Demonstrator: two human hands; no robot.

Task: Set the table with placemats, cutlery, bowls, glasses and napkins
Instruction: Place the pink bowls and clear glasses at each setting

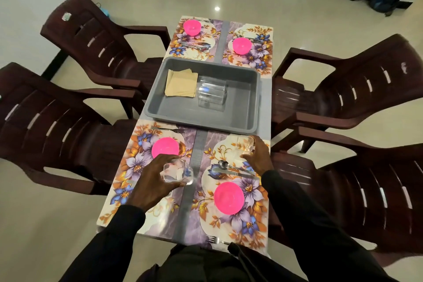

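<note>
At the near placemats [135,165], our left hand [153,179] is gripping one glass [181,173], our right hand [259,155] another glass [245,144].

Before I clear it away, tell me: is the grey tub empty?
No, the grey tub holds a stack of tan napkins on its left and clear glasses beside them.
</note>
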